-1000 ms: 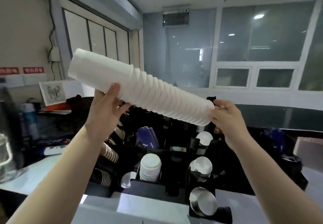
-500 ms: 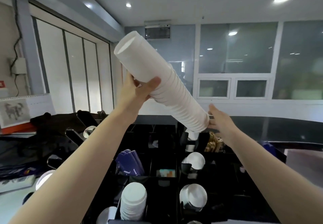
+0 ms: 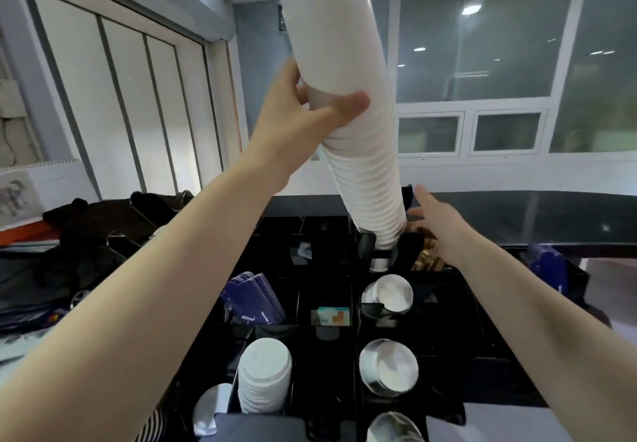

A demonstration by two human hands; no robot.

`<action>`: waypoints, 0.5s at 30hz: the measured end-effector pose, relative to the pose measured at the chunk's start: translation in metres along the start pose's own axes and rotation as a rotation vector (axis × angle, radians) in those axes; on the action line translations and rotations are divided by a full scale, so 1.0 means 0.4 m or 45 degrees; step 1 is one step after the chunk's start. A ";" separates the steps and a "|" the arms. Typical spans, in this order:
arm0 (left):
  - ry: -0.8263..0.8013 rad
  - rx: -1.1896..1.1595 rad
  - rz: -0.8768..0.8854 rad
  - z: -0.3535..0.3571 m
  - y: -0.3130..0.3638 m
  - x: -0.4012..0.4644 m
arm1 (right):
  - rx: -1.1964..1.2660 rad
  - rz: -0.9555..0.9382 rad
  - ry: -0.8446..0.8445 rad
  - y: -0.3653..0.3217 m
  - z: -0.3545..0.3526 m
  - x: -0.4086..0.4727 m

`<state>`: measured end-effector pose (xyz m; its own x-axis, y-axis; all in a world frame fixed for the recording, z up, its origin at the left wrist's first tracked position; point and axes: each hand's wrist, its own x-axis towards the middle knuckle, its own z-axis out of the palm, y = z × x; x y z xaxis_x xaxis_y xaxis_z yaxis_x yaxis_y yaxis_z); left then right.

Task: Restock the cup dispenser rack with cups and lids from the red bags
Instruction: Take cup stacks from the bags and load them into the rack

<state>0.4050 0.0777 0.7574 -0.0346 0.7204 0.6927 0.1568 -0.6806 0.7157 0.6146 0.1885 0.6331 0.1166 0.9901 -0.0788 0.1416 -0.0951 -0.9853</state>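
A long stack of white paper cups [image 3: 348,96] stands almost upright, its lower end entering a slot at the back of the black dispenser rack [image 3: 444,307]. My left hand [image 3: 303,121] grips the stack around its middle, thumb across the front. Just right of the stack's bottom end, my right hand [image 3: 436,221] is stretched out with straight fingers, and I cannot tell whether it touches the cups. No red bag is in view.
Other rack slots hold a white lid stack [image 3: 263,376], cup stacks seen end-on [image 3: 387,293] [image 3: 387,367], blue sleeves [image 3: 253,298] and brown packets [image 3: 427,259]. A dark counter [image 3: 517,217] runs behind the rack. Dark clutter and a calendar [image 3: 20,193] lie at left.
The cup stack swung from nearly horizontal to almost upright, its lower end dropping into the rack slot. My right hand let go of the stack's end and opened beside it.
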 end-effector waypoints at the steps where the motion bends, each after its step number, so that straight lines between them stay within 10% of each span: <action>1: -0.008 0.003 -0.004 0.003 0.001 0.002 | -0.014 -0.012 -0.001 0.006 0.003 0.004; 15: -0.160 0.195 -0.019 0.100 -0.052 -0.011 | -0.020 -0.010 0.019 0.066 -0.018 0.005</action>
<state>0.4412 0.0941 0.7359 0.0840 0.7480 0.6583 0.3055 -0.6482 0.6975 0.6257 0.1871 0.6081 0.1297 0.9892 -0.0687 0.1581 -0.0890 -0.9834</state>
